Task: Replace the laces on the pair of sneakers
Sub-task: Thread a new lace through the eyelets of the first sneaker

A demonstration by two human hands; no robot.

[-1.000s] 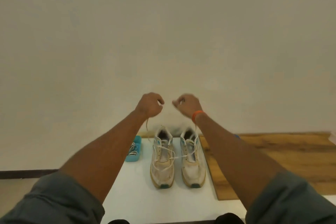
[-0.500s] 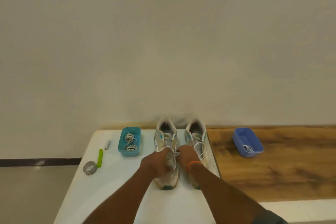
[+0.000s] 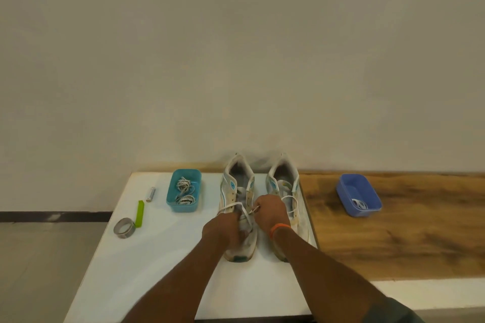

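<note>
A white table (image 3: pixel 157 257) is standing against a plain wall. The left sneaker (image 3: pixel 237 207), long axis running six to twelve o'clock, is lying under both hands; the left hand (image 3: pixel 223 228) and right hand (image 3: pixel 269 211) are pinching its white lace (image 3: pixel 245 214), ends leading toward twelve.

left shoe's (image 3: pixel 240 220) toe under hands

both hands, left hand (image 3: pixel 223 228) and right hand (image 3: pixel 270 211), pinch the left sneaker's (image 3: pixel 240 207) white lace (image 3: pixel 245 214).

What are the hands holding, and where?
Both the left hand and the right hand pinch the thin white lace above the worn white sneaker's eyelets.
</note>
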